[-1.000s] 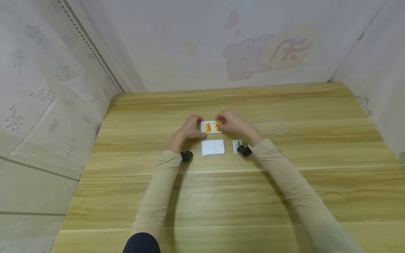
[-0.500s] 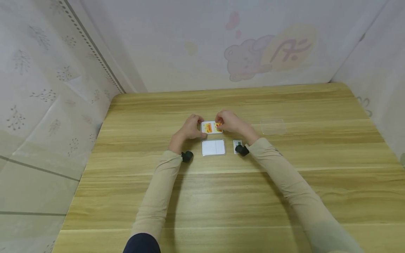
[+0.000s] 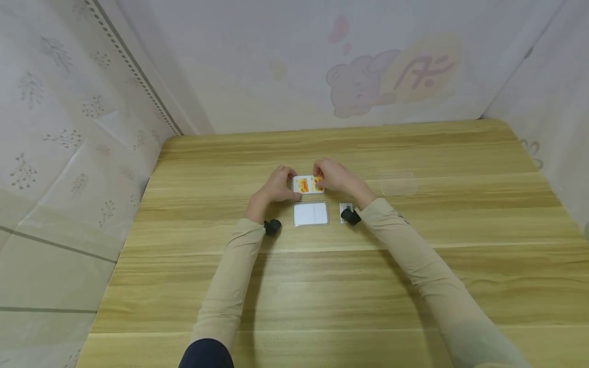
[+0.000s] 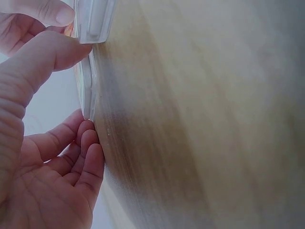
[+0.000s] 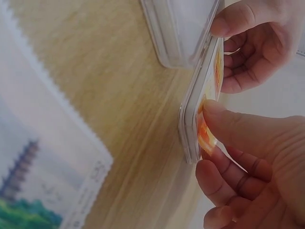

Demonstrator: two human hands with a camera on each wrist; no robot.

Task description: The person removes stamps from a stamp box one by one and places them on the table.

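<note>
A flat clear display case with a white insert (image 3: 309, 191) lies on the table, bearing two orange-yellow stamps. My left hand (image 3: 277, 185) grips its left end, thumb on the near edge and fingers on the far side. At the other end, my right hand (image 3: 337, 176) pinches the right stamp (image 5: 206, 140) between thumb and fingers. This stamp's perforated edge tilts out from the insert in the right wrist view. The left stamp (image 3: 302, 185) lies flat on the insert. Just nearer to me is a second clear case (image 3: 303, 213) with a white insert, touched by neither hand.
A stamp with a pagoda picture (image 5: 28, 162) lies on the table under my right wrist, partly covered by the wrist camera (image 3: 351, 216) in the head view. Farther right is a clear plastic cover (image 3: 398, 184). A patterned curtain (image 3: 276, 92) stands behind the table.
My right wrist has shifted slightly left, and its camera covers more of the pagoda stamp. Both hands keep their hold at the far case.
</note>
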